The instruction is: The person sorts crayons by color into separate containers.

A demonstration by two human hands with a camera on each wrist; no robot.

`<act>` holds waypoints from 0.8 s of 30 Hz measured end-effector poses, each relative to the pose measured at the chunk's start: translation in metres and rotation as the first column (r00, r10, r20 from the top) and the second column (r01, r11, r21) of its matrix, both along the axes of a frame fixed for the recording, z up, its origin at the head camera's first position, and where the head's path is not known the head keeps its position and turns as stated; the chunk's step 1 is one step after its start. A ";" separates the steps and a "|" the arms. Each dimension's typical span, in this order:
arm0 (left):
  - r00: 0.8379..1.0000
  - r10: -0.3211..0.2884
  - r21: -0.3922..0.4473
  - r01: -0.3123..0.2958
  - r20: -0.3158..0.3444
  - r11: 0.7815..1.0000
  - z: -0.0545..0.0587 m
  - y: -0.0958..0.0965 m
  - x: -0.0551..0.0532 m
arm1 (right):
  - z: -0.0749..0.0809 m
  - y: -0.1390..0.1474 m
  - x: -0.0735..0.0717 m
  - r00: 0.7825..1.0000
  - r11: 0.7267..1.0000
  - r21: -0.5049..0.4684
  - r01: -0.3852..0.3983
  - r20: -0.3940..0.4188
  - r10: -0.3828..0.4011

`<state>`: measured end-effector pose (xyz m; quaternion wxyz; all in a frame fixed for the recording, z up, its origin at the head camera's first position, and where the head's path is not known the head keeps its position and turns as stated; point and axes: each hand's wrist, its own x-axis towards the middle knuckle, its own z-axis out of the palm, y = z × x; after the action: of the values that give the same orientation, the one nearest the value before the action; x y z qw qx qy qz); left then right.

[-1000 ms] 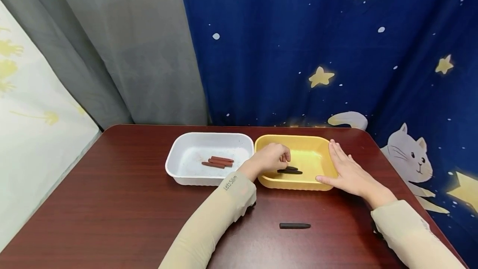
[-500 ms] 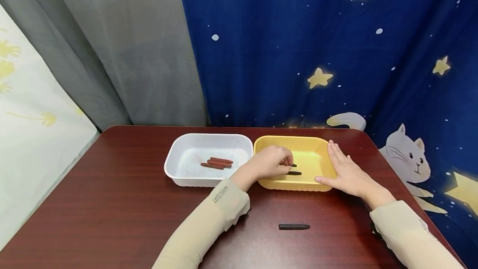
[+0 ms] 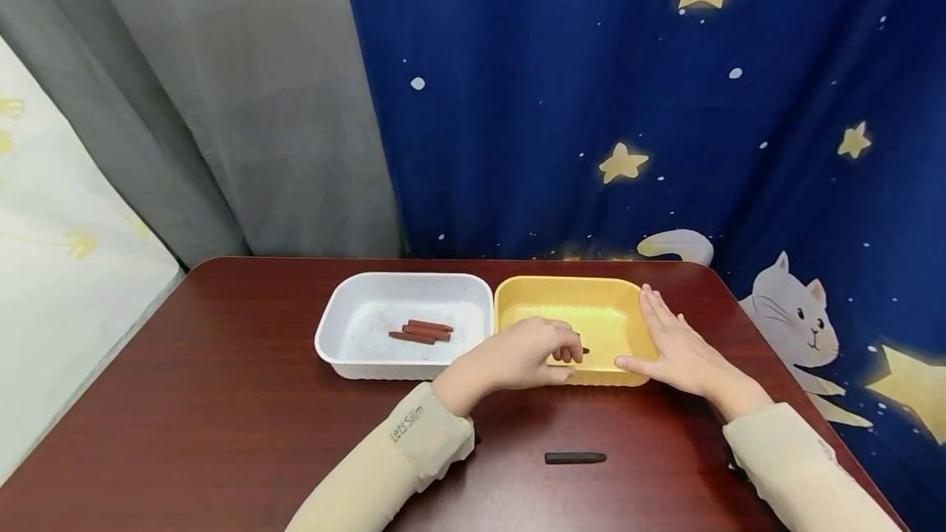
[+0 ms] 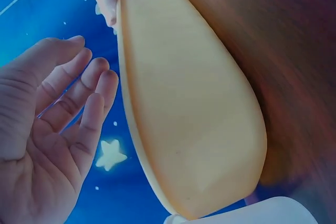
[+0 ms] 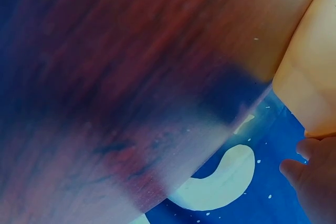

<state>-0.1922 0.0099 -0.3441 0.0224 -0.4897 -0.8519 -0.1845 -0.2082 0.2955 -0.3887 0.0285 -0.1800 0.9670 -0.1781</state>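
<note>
My left hand (image 3: 528, 354) hovers over the near left edge of the yellow basin (image 3: 643, 378). In the left wrist view its fingers are loosely bent and the palm holds nothing, beside the basin's outer wall (image 4: 189, 103). A black crayon tip (image 3: 585, 350) peeks out past those fingers, while whatever else lies there is hidden behind the hand. With fingers straight and thumb spread, my right hand (image 3: 683, 351) rests against the basin's right end. Closer to me, another black crayon (image 3: 575, 458) lies sideways on the table.
A white basin (image 3: 402, 370) stands against the yellow one on its left, with several red-brown crayons (image 3: 421, 332) inside. The dark red table (image 3: 222, 401) ends at the back before a grey curtain (image 3: 296, 105) and a blue starry curtain (image 3: 517, 146).
My left hand has drawn back from inside the yellow basin toward its near edge, its fingers loosening. The right hand has stayed at the right end; the view has tipped slightly.
</note>
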 end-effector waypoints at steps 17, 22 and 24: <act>0.978 -0.179 -0.233 0.200 0.108 0.952 -0.017 0.016 0.029 | -0.003 0.002 -0.001 1.000 1.000 0.014 0.011 -0.007 -0.011; 0.972 -0.187 -0.289 0.222 0.142 0.931 -0.028 0.022 0.030 | -0.004 0.002 -0.001 1.000 1.000 0.023 0.011 -0.009 -0.011; 0.971 -0.191 -0.308 0.227 0.145 0.924 -0.032 0.025 0.030 | -0.004 0.002 -0.001 1.000 1.000 0.026 0.009 -0.014 -0.009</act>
<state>-0.1625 0.0351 -0.3762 -0.1258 -0.5636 -0.8133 -0.0713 -0.2088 0.2979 -0.3924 0.0232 -0.1767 0.9701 -0.1645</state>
